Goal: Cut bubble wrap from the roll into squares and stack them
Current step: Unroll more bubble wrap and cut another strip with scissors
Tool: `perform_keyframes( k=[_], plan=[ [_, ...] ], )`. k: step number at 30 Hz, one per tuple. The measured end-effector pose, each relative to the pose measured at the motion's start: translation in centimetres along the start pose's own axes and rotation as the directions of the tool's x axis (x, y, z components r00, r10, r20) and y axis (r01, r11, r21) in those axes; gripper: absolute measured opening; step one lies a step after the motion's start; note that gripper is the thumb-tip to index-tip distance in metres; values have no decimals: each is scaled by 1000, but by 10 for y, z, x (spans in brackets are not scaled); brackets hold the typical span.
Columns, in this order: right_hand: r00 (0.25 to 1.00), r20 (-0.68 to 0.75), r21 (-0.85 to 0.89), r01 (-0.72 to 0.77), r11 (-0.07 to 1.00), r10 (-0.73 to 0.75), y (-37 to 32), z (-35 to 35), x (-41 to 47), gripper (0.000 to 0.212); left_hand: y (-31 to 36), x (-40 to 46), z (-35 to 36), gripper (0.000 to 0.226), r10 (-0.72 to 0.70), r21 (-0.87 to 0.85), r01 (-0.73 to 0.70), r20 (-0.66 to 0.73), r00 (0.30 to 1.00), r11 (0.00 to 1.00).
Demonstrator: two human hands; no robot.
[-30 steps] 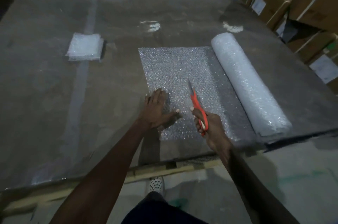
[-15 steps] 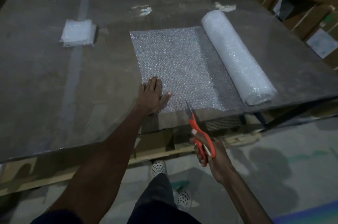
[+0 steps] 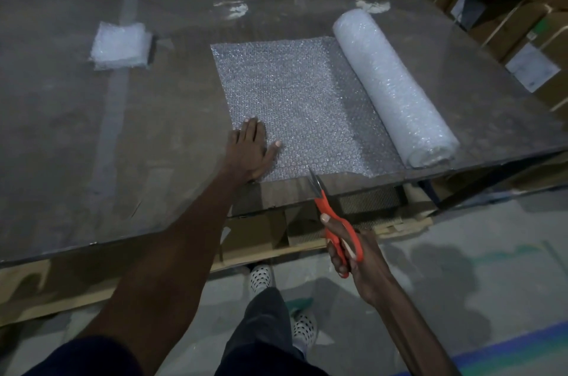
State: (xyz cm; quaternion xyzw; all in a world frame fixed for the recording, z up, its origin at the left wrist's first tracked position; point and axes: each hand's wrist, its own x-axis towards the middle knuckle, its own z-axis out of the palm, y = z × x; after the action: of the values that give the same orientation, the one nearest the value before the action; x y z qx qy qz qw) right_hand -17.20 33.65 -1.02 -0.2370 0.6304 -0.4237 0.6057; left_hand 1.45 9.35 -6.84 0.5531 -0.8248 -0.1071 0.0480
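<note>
A roll of bubble wrap [image 3: 393, 89] lies on the grey table [image 3: 92, 145] at the right, with an unrolled sheet [image 3: 292, 99] spread to its left. My left hand [image 3: 250, 152] lies flat, fingers straight, pressing the sheet's near left corner. My right hand [image 3: 353, 255] grips orange-handled scissors [image 3: 333, 222] off the table's front edge, their blade tips just at the sheet's near edge. A stack of cut squares [image 3: 120, 45] sits at the far left of the table.
Cardboard boxes [image 3: 522, 6] are piled along the right side. The table's front edge [image 3: 276, 206] runs diagonally, with pallet wood below it. My legs and spotted shoes [image 3: 261, 277] stand on the concrete floor.
My right hand drew the scissors back from over the sheet to beyond the table's front edge. My left hand flattened onto the sheet's near corner. The view tilted down.
</note>
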Motion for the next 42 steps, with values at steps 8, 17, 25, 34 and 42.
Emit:
perform_keyframes(
  k=[8,17,25,34,42],
  plan=[
    [999,-51,-22,-16,1000,15,-8,2,15,51,0,0,2,96,6,-6,-6,-15,1000,1000],
    [999,-42,-9,9,1000,-9,-11,2,20,51,1,-2,0,97,2,-30,-2,-5,1000,1000],
    [998,-59,-14,14,1000,-15,-9,1,29,44,1,-3,2,89,5,-19,-5,-12,1000,1000],
    [997,-75,-33,2,999,-5,-7,0,33,48,0,-2,3,87,8,-9,-9,-17,1000,1000],
    [998,-63,-5,14,1000,-15,-3,0,33,25,2,-2,2,88,1,-18,-1,-10,1000,1000]
  ],
)
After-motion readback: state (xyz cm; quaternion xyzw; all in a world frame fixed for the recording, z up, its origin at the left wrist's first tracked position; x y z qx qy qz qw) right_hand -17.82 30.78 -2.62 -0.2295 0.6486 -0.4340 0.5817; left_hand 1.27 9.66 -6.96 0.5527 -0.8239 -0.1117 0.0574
